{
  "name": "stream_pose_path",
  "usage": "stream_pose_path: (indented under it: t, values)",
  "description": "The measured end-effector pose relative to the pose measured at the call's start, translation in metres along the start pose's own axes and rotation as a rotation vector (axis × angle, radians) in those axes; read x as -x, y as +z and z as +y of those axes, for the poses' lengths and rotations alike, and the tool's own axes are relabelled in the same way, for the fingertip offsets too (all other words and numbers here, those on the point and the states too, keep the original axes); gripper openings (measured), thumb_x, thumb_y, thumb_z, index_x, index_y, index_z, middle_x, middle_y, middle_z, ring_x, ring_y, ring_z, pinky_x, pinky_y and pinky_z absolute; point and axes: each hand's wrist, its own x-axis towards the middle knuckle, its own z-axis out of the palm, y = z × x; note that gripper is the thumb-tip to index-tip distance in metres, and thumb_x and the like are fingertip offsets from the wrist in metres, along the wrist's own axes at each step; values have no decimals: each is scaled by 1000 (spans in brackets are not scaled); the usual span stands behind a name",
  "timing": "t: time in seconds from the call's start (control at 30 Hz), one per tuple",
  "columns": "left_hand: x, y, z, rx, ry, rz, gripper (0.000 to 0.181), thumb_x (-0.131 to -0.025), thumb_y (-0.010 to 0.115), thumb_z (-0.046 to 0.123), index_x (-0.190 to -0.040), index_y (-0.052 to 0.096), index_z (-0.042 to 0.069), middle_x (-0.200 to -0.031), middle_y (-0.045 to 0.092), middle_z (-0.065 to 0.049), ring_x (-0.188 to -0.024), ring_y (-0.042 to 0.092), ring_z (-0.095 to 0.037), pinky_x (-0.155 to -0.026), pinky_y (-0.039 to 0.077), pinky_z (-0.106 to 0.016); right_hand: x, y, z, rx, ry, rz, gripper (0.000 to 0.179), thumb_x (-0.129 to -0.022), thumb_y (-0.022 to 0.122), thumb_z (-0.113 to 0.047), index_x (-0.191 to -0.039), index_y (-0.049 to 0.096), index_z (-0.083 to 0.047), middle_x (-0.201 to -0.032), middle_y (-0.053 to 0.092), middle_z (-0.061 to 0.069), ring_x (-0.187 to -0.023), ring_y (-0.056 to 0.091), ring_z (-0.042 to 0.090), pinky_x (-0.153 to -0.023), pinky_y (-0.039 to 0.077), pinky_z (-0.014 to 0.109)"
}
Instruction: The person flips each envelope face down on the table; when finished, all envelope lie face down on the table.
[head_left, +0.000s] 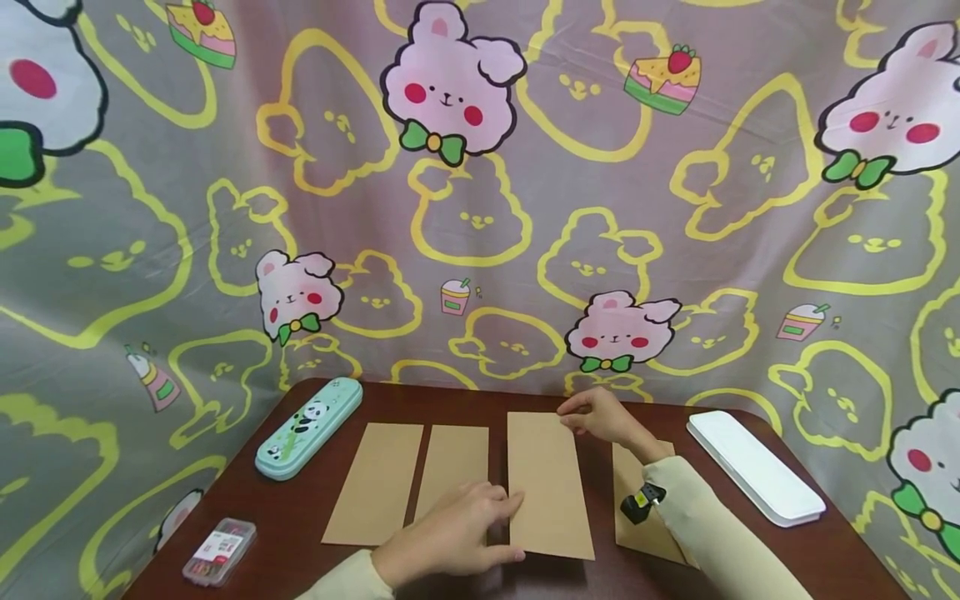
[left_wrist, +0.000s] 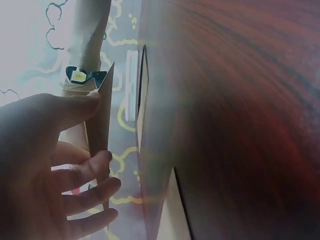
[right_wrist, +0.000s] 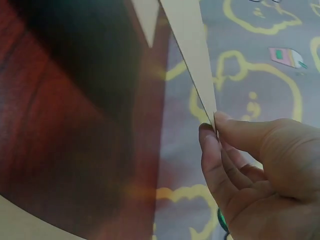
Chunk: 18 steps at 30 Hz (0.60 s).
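A tan rectangular cardboard piece (head_left: 547, 483) is held up off the dark table between both hands. At its lower left edge, my left hand (head_left: 457, 533) grips it, thumb on one face and fingertips on the other in the left wrist view. My right hand (head_left: 602, 418) pinches its top right corner between thumb and fingers, which the right wrist view shows close up. Left of it lie two similar cardboard pieces, an outer one (head_left: 378, 479) and an inner one (head_left: 455, 458) partly hidden behind my left hand. Under my right forearm, another cardboard piece (head_left: 633, 533) is partly covered.
A light-blue panda pencil case (head_left: 309, 429) sits at the back left of the table. Nearer on that side is a small clear plastic box (head_left: 220, 552) with a label. A white case (head_left: 753, 467) lies at the right. Patterned curtain surrounds the table.
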Motion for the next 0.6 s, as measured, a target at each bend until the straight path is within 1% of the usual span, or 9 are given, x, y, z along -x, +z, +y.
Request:
stream_pose_path:
  t: [0.1, 0.17, 0.23, 0.3, 0.33, 0.4, 0.47, 0.57, 0.6]
  values:
    - [-1, 5, -2, -21, -14, -29, 65, -94, 64, 60, -139, 66, 12, -103, 68, 8, -89, 55, -1, -74, 45, -21, 0, 9, 3, 58, -11, -6, 16, -92, 74, -5, -107, 77, 1, -100, 78, 16, -80, 74, 20, -70, 62, 38]
    - [-2, 9, -3, -21, -28, -53, 65, -94, 64, 61, -138, 66, 13, -101, 68, 9, -90, 55, -2, -74, 44, -20, 0, 17, 6, 113, -26, -11, 16, -91, 76, -5, -106, 77, 0, -101, 78, 13, -81, 73, 18, -69, 61, 33]
    - [-3, 13, -5, -11, -41, -80, 65, -93, 65, 61, -138, 66, 13, -100, 68, 10, -91, 55, -3, -73, 43, -20, -1, 25, 10, 168, -66, -19, 17, -89, 77, -4, -106, 77, 0, -100, 78, 13, -81, 72, 17, -67, 58, 28]
    - [-4, 17, -8, -6, -51, -103, 64, -92, 67, 60, -136, 67, 14, -100, 68, 10, -90, 54, -3, -73, 43, -19, -1, 31, 12, 212, -88, -22, 18, -87, 79, -3, -105, 78, 0, -99, 76, 11, -82, 68, 16, -67, 55, 25]
    - [-5, 18, -8, -5, -56, -111, 62, -92, 69, 59, -135, 68, 14, -98, 68, 10, -90, 53, -3, -73, 43, -19, -1, 34, 13, 233, -102, -23, 19, -86, 80, -3, -105, 78, 0, -98, 76, 11, -83, 66, 15, -68, 53, 24]
    - [-6, 21, -10, -2, -67, -133, 61, -91, 71, 57, -134, 69, 14, -98, 69, 10, -93, 53, -5, -77, 45, -20, -1, 40, 14, 259, -116, -24, 20, -85, 81, -3, -105, 78, 0, -98, 74, 10, -83, 63, 16, -68, 52, 25]
    - [-7, 24, -11, -6, -72, -147, 60, -90, 72, 56, -133, 69, 14, -100, 70, 9, -100, 55, -9, -83, 48, -23, -1, 44, 15, 273, -93, -26, 21, -84, 81, -3, -105, 78, -1, -99, 73, 10, -85, 61, 17, -70, 51, 26]
    - [-9, 27, -12, -17, -65, -160, 52, -88, 74, 56, -123, 73, 17, -102, 70, 10, -109, 54, -12, -92, 49, -26, -1, 48, 17, 297, -59, -26, 22, -83, 83, -5, -105, 79, -2, -101, 73, 8, -87, 61, 17, -72, 51, 28]
    - [-9, 28, -12, -25, -60, -159, 49, -88, 74, 56, -119, 74, 18, -101, 69, 10, -110, 53, -12, -93, 48, -26, -1, 49, 17, 304, -53, -27, 22, -83, 83, -5, -105, 79, -2, -102, 73, 8, -88, 61, 17, -73, 51, 29]
